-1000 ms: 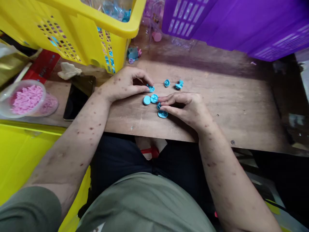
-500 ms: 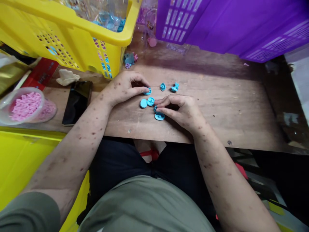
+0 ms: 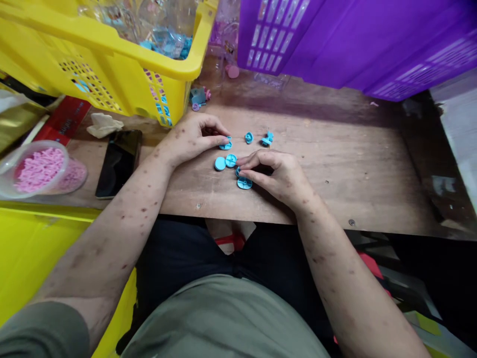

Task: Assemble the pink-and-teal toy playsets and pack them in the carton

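Several small blue plastic pieces lie on the wooden table (image 3: 335,164). My left hand (image 3: 199,136) has its fingertips closed on a round blue disc (image 3: 225,144). The thumb and fingers of my right hand (image 3: 274,171) pinch a small blue piece (image 3: 238,171), mostly hidden by the fingers. Just below it lies a ribbed blue disc (image 3: 244,183). Between the hands, a smooth blue disc (image 3: 220,163) touches another ribbed disc (image 3: 231,160). Farther back sit a small blue cap (image 3: 249,137) and a blue piece with a bow-like top (image 3: 267,139).
A yellow basket (image 3: 122,94) with clear and blue parts stands back left, a purple crate (image 3: 335,44) back right. On the left are a tub of pink pieces (image 3: 40,169), a phone (image 3: 118,164) and a crumpled tissue (image 3: 104,125). Small parts (image 3: 198,97) lie by the basket.
The view has shifted slightly. Both hands stay nearly in place; the disc under my left fingertips shows a little more of its face.
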Demonstrator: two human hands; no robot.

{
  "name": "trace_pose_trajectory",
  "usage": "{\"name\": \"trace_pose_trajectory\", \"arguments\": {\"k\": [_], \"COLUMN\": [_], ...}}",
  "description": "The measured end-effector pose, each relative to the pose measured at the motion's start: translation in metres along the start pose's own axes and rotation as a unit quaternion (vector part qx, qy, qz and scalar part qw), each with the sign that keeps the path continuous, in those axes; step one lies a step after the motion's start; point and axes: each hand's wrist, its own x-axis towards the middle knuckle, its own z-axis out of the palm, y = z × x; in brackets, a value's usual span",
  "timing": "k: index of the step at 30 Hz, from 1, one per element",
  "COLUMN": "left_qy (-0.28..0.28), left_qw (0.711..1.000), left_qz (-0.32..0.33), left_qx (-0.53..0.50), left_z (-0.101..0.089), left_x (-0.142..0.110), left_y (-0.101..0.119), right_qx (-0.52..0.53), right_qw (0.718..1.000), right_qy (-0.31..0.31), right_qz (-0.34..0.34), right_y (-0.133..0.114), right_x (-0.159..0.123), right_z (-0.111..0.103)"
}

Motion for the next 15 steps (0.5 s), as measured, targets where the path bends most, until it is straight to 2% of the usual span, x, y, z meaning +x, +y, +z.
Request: {"name": "trace_pose_trajectory", "arguments": {"k": [6,9,13,15], "left_qy": [-0.024,-0.031,-0.033,-0.007], "left_qw": [0.996,0.996,0.996,0.995], "left_qz": [0.069,0.074,0.076,0.083], "left_qx": [0.042,0.036,0.045,0.051], "left_z": [-0.003,-0.001,0.000,-0.004], "left_x": [0.001,0.003,0.002,-0.004], "left_y": [-0.002,-0.006,-0.009,-0.002], "right_qx": [-0.028,-0.048,-0.128,-0.197], "right_qw": [1.000,0.998,0.987,0.976], "right_qy": [-0.008,-0.013,0.075,0.069], "right_qz": [-0.003,-0.026,-0.062,-0.059], "right_y": [-0.002,-0.009,-0.008,0.002], "right_x": [-0.004,-0.003,0.020,0.041], "right_z": [0.002,-0.003,-0.020,-0.028]}}
